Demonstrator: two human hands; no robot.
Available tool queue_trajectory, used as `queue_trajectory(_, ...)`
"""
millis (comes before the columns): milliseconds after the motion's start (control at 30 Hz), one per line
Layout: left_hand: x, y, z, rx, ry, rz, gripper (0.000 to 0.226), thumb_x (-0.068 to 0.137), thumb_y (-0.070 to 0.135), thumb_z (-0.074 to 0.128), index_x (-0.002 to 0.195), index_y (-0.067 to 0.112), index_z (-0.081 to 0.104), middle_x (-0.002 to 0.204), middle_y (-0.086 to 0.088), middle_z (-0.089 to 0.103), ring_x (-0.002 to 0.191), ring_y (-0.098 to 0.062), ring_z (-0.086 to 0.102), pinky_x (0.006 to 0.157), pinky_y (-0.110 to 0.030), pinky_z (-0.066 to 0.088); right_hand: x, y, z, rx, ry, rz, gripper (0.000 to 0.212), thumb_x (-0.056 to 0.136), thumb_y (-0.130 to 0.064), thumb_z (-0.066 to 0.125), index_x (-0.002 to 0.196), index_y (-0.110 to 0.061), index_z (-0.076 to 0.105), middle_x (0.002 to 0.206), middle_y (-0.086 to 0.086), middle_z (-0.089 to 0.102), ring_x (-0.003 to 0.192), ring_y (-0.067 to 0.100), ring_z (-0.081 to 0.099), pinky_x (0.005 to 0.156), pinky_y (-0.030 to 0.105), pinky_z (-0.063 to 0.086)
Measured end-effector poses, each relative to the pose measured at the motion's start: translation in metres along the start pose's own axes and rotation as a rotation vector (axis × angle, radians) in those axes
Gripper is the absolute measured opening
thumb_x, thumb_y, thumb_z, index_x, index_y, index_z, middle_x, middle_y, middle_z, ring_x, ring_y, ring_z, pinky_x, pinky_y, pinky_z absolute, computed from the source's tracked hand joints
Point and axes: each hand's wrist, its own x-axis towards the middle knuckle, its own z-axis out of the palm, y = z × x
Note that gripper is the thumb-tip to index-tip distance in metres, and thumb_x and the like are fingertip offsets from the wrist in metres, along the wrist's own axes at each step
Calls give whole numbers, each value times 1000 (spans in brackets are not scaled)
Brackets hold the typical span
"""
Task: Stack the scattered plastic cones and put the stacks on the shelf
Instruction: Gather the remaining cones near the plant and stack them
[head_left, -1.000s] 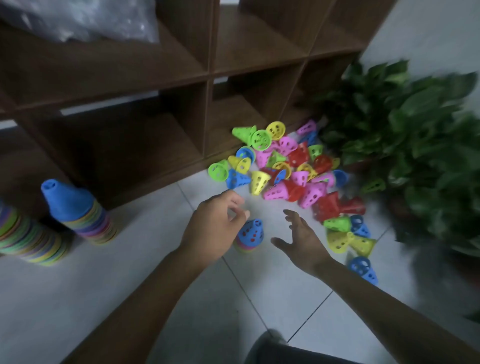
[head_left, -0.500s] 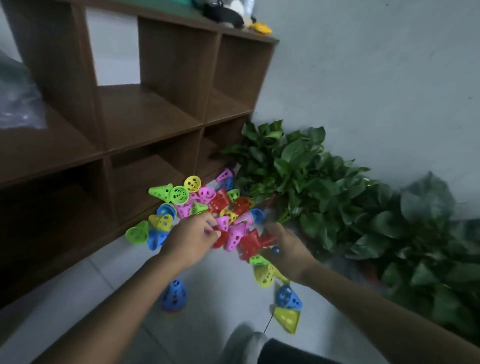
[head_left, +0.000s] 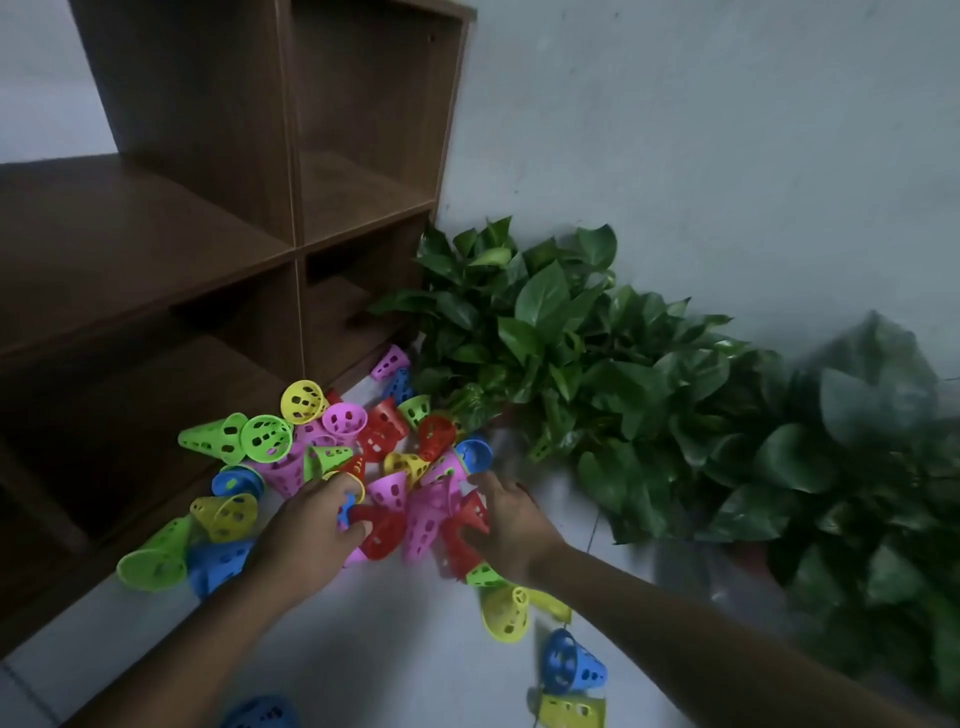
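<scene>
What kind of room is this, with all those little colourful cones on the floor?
Probably an indoor corner of a home or playroom: a dark brown wooden cubby shelf stands against a pale plaster wall, leafy green potted plants sit beside it, and perforated plastic cones lie on white floor tiles.

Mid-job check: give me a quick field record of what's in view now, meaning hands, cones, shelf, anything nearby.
left hand: in the cone pile, fingers curled on a red cone
right hand: in the pile, gripping another red cone
cone pile: loose and mixed in colour, lying on the floor before the shelf
shelf: brown, no cones in the compartments that show
stray cones: yellow cone and blue cone near the right forearm
plants: leafy, right of the pile, against the wall
</scene>
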Motion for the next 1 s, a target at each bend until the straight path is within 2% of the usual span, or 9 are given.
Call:
queue_trajectory(67,18,-14,5,25,-19,-7,35,81,27,81,104,32,56,105,3,63,90,-19,66,76,-38,58,23,2,13,-20,-11,26,64,94,-32,62,150,-21,33,140,8,49,131,28,43,111,38,36)
queue_trajectory(133,34,-25,12,81,-31,-35,50,81,31,81,122,32,55,127,-1,57,113,-24,61,90,-41,57,44,4,25,-45,-35,46,68,93,-32,63,151,-22,30,143,7,44,135,29,39,115,40,33)
queue_trajectory(233,56,-40,24,205,-32,-59,80,81,37,80,149,33,39,160,-3,24,147,-31,29,114,-48,40,77,11,40,-60,-83,80,82,90,-37,69,155,-28,21,153,10,33,143,34,29,119,46,30)
queue_trajectory(367,80,-56,39,262,-128,-62,99,75,54,81,155,42,23,165,1,4,153,-35,5,119,-56,23,115,18,51,-66,-123,127,99,86,-46,73,158,-39,7,166,11,6,152,40,7,120,55,24)
queue_trajectory(500,93,-66,61,221,-261,-75,111,65,68,80,154,49,16,167,5,-10,153,-38,-12,119,-63,7,134,26,56,-48,-181,167,111,79,-44,81,158,-42,2,167,10,-3,152,39,8,119,52,26)
queue_trajectory(633,93,-76,78,297,-287,-63,120,49,88,68,151,52,17,165,7,-11,151,-37,-15,120,-64,10,135,33,64,-35,-252,184,120,72,-38,88,158,-41,4,166,10,-15,152,39,12,119,48,25)
queue_trajectory(767,93,-77,84,334,-222,-74,104,58,81,74,145,47,29,161,4,1,150,-38,-3,121,-59,21,147,47,81,-2,-190,192,117,68,-40,89,156,-43,13,166,12,-2,147,38,27,120,44,30)
queue_trajectory(867,94,-79,81,313,-214,-63,91,61,73,78,138,49,36,155,4,8,147,-36,8,118,-55,31,155,59,100,-86,-282,69,94,69,-58,80,144,-64,23,161,-1,24,146,27,21,121,45,17)
queue_trajectory(1000,93,-81,73,333,-247,-94,80,64,65,81,131,49,40,151,2,8,144,-35,14,112,-50,38,157,74,122,-15,-289,49,76,60,-68,72,122,-79,30,149,-12,34,135,16,35,110,35,32)
